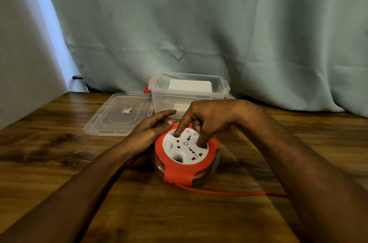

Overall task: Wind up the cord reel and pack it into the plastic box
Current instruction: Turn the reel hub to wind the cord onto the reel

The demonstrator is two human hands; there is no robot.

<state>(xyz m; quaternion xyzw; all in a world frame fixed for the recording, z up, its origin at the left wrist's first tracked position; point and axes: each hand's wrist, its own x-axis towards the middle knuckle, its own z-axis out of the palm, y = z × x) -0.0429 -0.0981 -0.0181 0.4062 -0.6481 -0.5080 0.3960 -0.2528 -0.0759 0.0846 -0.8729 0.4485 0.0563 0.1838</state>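
A wooden desk point(59, 163) fills the near view. A pale green curtain point(199, 23) hangs across the far side, reaching down behind the desk. At far left, a white wall point(20, 53), with a small black object point(77, 77) at the curtain's foot.

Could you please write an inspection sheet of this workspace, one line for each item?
Surface: wooden table, dark grain.
Job's things: cord reel, red with white socket face, flat on the table; plastic box open behind it, something white inside; lid lying flat to the box's left.
Clutter: nothing seen.
Grips: left hand rests against the reel's left side, fingers fairly straight; right hand has fingertips pressed into the white face.
Cables: red cord runs out from the reel's front toward the right, not yet wound in.
Surroundings: pale green curtain behind; dark object at its foot, unclear.
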